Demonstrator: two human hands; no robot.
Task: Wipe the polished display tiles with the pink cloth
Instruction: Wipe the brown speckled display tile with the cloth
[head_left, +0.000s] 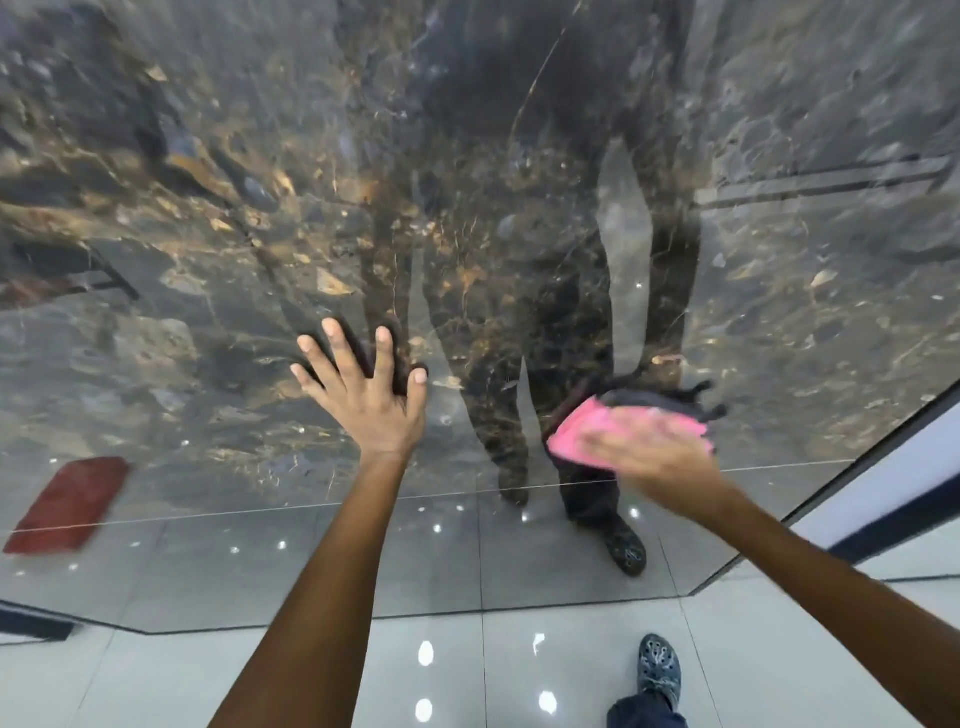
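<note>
From my head camera, a dark polished tile (218, 218) with gold veins fills the upper and middle of the frame, standing upright in front of me and meeting the pale floor (322, 675) along the lower edge. My left hand (363, 389) sits at centre frame, flat on the tile with the fingers (332, 348) straight and spread wide, thumb out to the right. My right hand (649, 447) is to the right of centre, blurred, pressing the pink cloth (571, 436) against the tile; the cloth shows out past the hand on its left and upper sides, and the fingers look fairly straight over it, though the blur keeps me from telling how closely they lie together. The two hands are well apart. The tile mirrors my legs in the middle of the frame and a red patch (67, 504) at the lower left. At the bottom right, my shoe (658, 667) stands on the floor, with ceiling lights reflected as white spots beside it.
</note>
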